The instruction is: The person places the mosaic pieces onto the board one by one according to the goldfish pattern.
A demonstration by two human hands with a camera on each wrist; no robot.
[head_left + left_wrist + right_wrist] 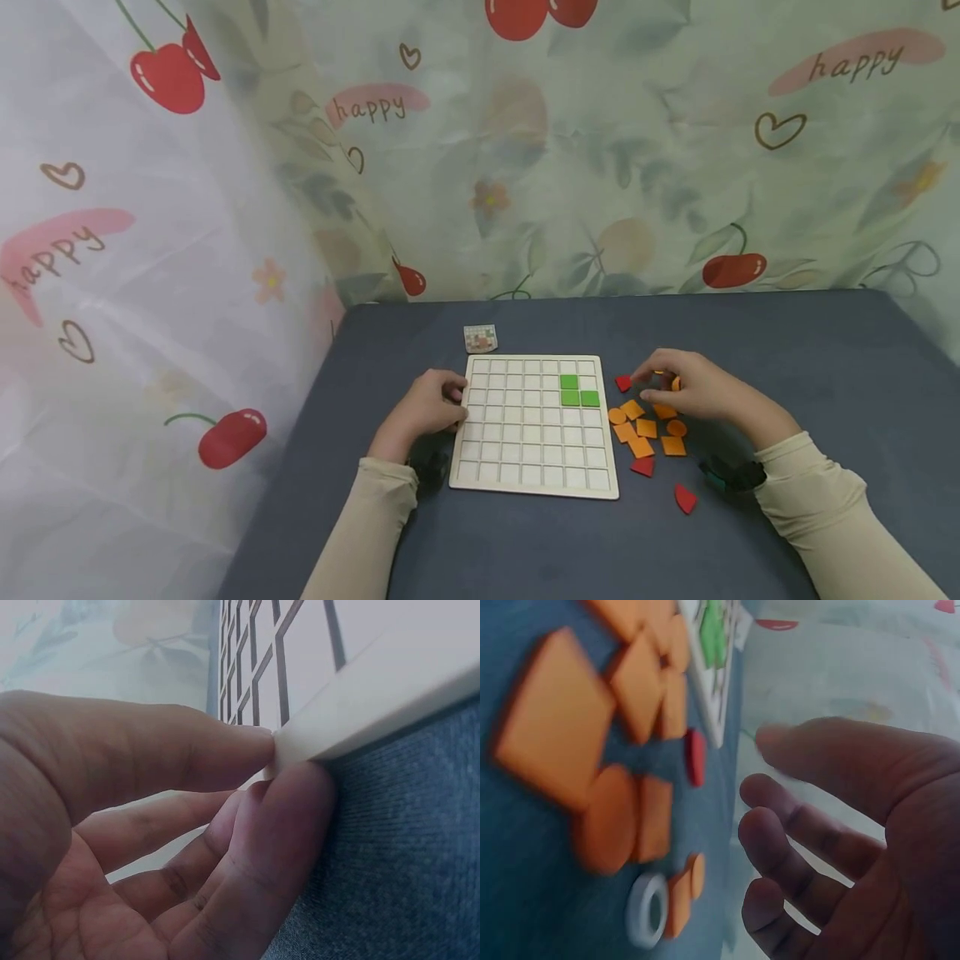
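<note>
A pale square grid board point(510, 482) lies on the table, with three green square tiles point(569, 381) in its upper right cells. At its left edge, my left hand point(425, 408) grips the rim between thumb and fingertips; the left wrist view shows the thumb tip point(255, 744) at the rim. My right hand point(693, 385) hovers over loose pieces right of the board, fingers spread and slightly bent, nothing between them. Below it lie several orange squares point(646, 428) and orange discs point(677, 427). A white ring point(634, 919) shows in the right wrist view, hidden in the head view.
Red pieces lie near the orange ones: one by the board's upper right edge point(623, 383), one below the pile point(642, 467), and a rounded one point(685, 498) nearer the front. A small patterned card point(480, 338) sits behind the board. Printed curtains point(525, 192) border the dark table point(517, 550).
</note>
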